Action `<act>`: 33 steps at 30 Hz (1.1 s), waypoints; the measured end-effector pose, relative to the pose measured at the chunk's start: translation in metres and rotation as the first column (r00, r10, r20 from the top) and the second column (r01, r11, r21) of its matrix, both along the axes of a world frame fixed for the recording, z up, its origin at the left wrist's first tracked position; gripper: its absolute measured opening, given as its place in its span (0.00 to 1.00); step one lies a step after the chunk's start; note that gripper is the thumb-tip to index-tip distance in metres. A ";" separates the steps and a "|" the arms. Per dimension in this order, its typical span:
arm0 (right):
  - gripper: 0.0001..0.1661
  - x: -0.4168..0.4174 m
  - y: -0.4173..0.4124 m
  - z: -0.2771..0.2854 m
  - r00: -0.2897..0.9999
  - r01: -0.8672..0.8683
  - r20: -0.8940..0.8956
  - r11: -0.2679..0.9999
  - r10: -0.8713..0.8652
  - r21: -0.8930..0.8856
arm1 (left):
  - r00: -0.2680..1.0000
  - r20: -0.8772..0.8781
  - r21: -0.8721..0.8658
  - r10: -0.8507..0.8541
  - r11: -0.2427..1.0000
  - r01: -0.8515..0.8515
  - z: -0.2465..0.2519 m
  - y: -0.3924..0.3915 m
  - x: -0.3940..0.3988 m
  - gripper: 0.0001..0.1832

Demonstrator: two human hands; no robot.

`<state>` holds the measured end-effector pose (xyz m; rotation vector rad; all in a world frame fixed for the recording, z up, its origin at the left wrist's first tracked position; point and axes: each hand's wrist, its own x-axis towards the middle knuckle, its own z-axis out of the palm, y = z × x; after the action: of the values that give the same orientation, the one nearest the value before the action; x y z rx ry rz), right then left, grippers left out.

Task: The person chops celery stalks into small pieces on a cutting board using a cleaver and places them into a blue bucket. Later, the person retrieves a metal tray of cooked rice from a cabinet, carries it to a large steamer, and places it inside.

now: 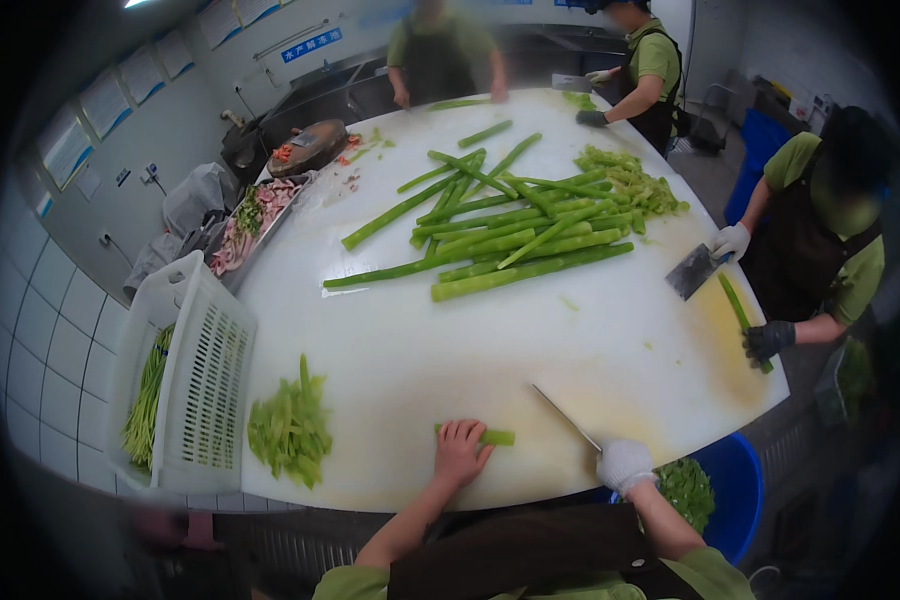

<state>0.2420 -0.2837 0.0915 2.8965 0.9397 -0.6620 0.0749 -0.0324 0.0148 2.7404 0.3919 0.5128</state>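
My left hand [461, 452] is bare and rests over a short piece of green stem [500, 437], pressing it to the white work table [375, 360]. In a white knitted glove, my right hand [625, 466] grips the handle of a knife [568, 417], whose blade points up and left, apart from the stem. A pile of sliced green stem [291, 429] lies to the left of my left hand. Long peeled green stems [525, 225] are heaped crosswise farther up the table.
A white plastic basket [210, 375] of thin green stalks stands at left. Beyond are a tray of meat [259, 214] and a round chopping board [319, 146]. Three co-workers stand around the table; the right one holds a cleaver [691, 271]. A blue tub [742, 487] sits below the near edge.
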 end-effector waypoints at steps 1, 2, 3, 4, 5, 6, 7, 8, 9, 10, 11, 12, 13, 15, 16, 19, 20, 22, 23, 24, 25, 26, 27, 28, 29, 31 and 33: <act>0.18 0.000 0.000 0.001 1.000 -0.004 0.006 1.000 0.004 0.006 | 1.000 -0.006 0.004 0.001 1.000 -0.001 0.000 0.000 0.000 0.21; 0.18 -0.001 -0.001 0.001 1.000 -0.010 0.012 1.000 0.009 0.012 | 1.000 -0.011 0.008 0.003 1.000 -0.003 0.000 0.000 0.000 0.21; 0.18 -0.002 0.000 0.000 1.000 -0.019 0.018 1.000 0.018 0.020 | 1.000 -0.002 0.014 0.003 1.000 -0.003 -0.001 0.000 -0.001 0.21; 0.18 -0.001 0.000 -0.001 1.000 -0.017 0.016 0.999 0.016 0.027 | 1.000 0.007 0.020 0.003 1.000 -0.004 -0.001 0.000 -0.002 0.21; 0.18 0.001 -0.001 -0.001 1.000 -0.016 0.014 0.999 0.016 0.034 | 1.000 0.016 0.027 0.005 1.000 -0.005 -0.001 0.001 -0.001 0.21; 0.18 -0.002 -0.003 -0.004 1.000 -0.015 0.001 0.999 0.015 0.032 | 1.000 0.023 0.023 0.000 1.000 0.000 -0.001 -0.001 -0.003 0.21; 0.16 -0.002 -0.003 -0.004 1.000 -0.014 0.001 0.999 0.014 0.033 | 1.000 0.030 0.020 -0.005 1.000 0.004 0.000 -0.001 -0.003 0.21; 0.15 -0.001 -0.001 -0.002 1.000 -0.015 0.001 0.999 0.015 0.035 | 0.999 0.037 0.017 -0.009 1.000 0.008 0.002 -0.001 -0.003 0.22; 0.14 -0.003 -0.002 -0.002 1.000 -0.018 -0.007 0.999 0.018 0.030 | 1.000 0.016 0.016 -0.003 1.000 0.002 0.003 -0.002 -0.003 0.21; 0.14 -0.005 -0.002 -0.002 1.000 -0.015 -0.006 1.000 0.015 0.026 | 1.000 -0.004 0.013 0.005 1.000 -0.005 0.004 -0.001 -0.001 0.21; 0.14 -0.006 -0.002 -0.003 1.000 -0.012 -0.006 1.000 0.012 0.022 | 1.000 -0.024 0.011 0.012 1.000 -0.011 0.003 -0.003 -0.003 0.21; 0.14 -0.001 0.002 0.000 1.000 -0.008 0.017 0.999 0.008 0.032 | 0.999 -0.035 0.011 0.012 1.000 -0.012 0.001 -0.001 0.000 0.21; 0.15 0.000 0.003 0.000 1.000 -0.019 0.008 0.999 0.018 0.028 | 0.999 -0.047 0.010 0.012 1.000 -0.012 -0.003 0.001 -0.001 0.21; 0.15 -0.002 0.000 -0.001 0.999 -0.035 0.003 0.999 0.035 0.025 | 0.998 -0.063 0.000 0.009 1.000 -0.009 -0.008 0.003 0.000 0.21; 0.16 -0.002 -0.001 0.001 1.000 -0.005 -0.008 1.000 0.005 0.020 | 0.998 -0.066 -0.005 0.000 1.000 0.000 -0.007 0.002 0.003 0.21; 0.16 -0.001 0.003 0.007 0.998 -0.017 -0.062 1.000 0.018 0.014 | 0.999 -0.051 0.019 0.003 1.000 -0.002 -0.001 0.003 -0.003 0.21; 0.16 0.000 0.003 0.008 0.999 -0.005 -0.042 0.999 0.006 0.031 | 1.000 -0.007 0.045 0.002 0.999 -0.002 0.003 0.004 0.001 0.21; 0.19 -0.004 -0.002 0.004 0.999 -0.009 -0.033 0.999 0.010 0.048 | 1.000 0.006 0.048 0.006 0.999 -0.007 0.002 -0.005 -0.010 0.21; 0.19 0.001 0.000 0.005 0.999 -0.018 -0.037 0.999 0.020 0.044 | 0.999 0.034 0.077 0.011 0.997 -0.013 0.004 0.001 -0.003 0.21; 0.19 -0.001 -0.002 0.002 0.999 -0.010 -0.031 0.998 0.012 0.063 | 0.999 0.029 0.080 0.018 0.997 -0.021 0.002 -0.001 -0.004 0.21; 0.19 0.002 0.000 -0.001 1.000 -0.003 -0.025 0.997 0.005 0.083 | 0.999 0.025 0.085 0.027 0.996 -0.029 0.002 -0.001 -0.004 0.21; 0.19 0.000 -0.001 -0.006 0.999 0.004 -0.037 0.996 0.000 0.085 | 0.999 0.006 0.059 0.032 0.998 -0.033 0.000 -0.001 -0.003 0.21; 0.17 -0.001 -0.001 -0.008 0.998 0.024 -0.052 0.997 -0.020 0.069 | 0.999 -0.019 0.027 0.030 0.999 -0.029 -0.001 -0.001 -0.001 0.21; 0.16 -0.002 -0.001 -0.007 0.997 0.041 -0.065 0.998 -0.038 0.051 | 1.000 -0.018 0.011 0.020 1.000 -0.020 -0.001 -0.003 -0.001 0.21; 0.16 -0.004 -0.001 -0.008 0.998 0.030 -0.062 0.999 -0.028 0.034 | 1.000 -0.003 0.004 0.016 1.000 -0.016 -0.001 -0.003 -0.001 0.21; 0.15 -0.002 0.000 -0.006 1.000 0.013 -0.016 0.999 -0.012 0.038 | 1.000 0.010 -0.001 0.015 1.000 -0.015 0.002 -0.001 0.000 0.20; 0.17 -0.004 -0.001 -0.007 1.000 0.020 0.008 0.998 -0.021 0.067 | 1.000 0.015 -0.009 0.016 1.000 -0.016 0.003 -0.004 -0.001 0.20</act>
<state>0.2377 -0.2846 0.0845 2.9691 0.9506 -0.6300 0.0734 -0.0366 0.0175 2.7248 0.4123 0.5346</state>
